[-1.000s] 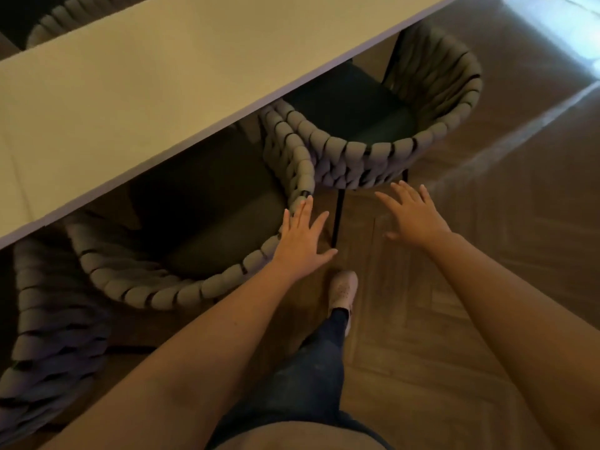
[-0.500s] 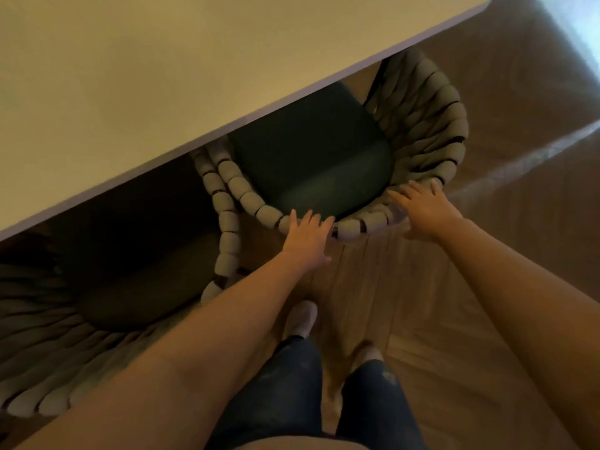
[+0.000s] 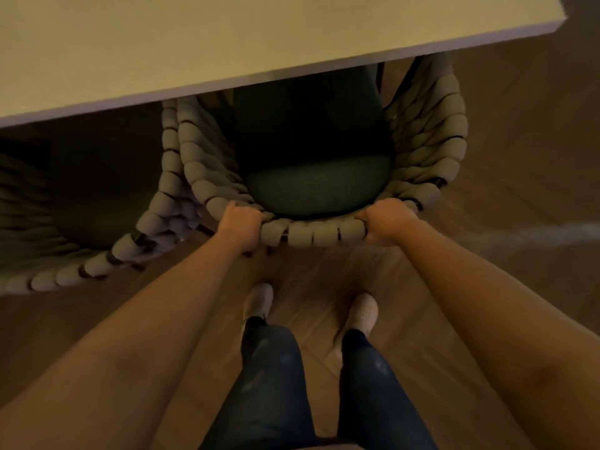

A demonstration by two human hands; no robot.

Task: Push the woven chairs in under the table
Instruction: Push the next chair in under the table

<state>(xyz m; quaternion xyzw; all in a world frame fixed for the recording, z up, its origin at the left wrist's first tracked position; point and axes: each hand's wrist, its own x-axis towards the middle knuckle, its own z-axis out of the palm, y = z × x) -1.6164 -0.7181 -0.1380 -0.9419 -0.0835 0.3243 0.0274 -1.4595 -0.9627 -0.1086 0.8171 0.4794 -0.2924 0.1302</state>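
Note:
A grey woven chair (image 3: 321, 233) with a dark green seat cushion (image 3: 315, 186) stands straight in front of me, its front part hidden under the pale table (image 3: 194, 37). My left hand (image 3: 242, 225) is closed on the left end of the chair's back rim. My right hand (image 3: 386, 224) grips the same rim further right. A second woven chair (image 3: 97, 264) sits to the left, mostly under the table and touching the first chair's side.
The table's near edge (image 3: 292, 68) runs diagonally across the top, with its corner at the upper right. Wooden herringbone floor (image 3: 519, 190) spreads to the right and behind. My two feet (image 3: 311, 306) stand just behind the chair.
I stepped right to face the right-hand chair. Both hands went from open and reaching to closed around its back rim. The left chair now lies off to the side.

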